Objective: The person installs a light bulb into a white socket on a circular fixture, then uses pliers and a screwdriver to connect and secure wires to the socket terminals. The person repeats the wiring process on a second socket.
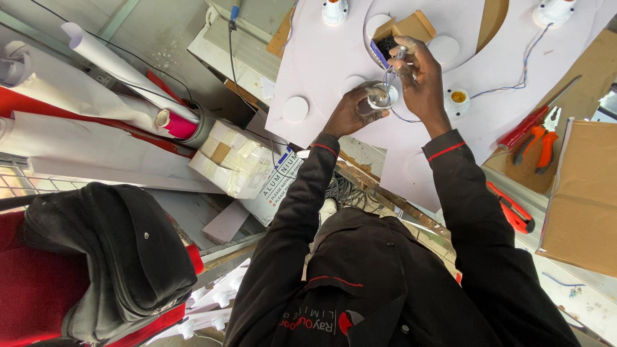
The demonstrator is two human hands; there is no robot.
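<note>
Both hands wiring: left hand (350, 112) grips the white lamp socket (380, 97), right hand (418, 74) pinches its thin wires (391, 72), which I judge need feeding in next.

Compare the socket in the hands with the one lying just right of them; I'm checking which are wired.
The held socket is gripped by the left hand, and the right hand pinches thin wires above it. The loose socket lies untouched on the board. The loose socket shows a brass-coloured inside, while the held socket's inside is hard to see. Both are small, round and white.
</note>
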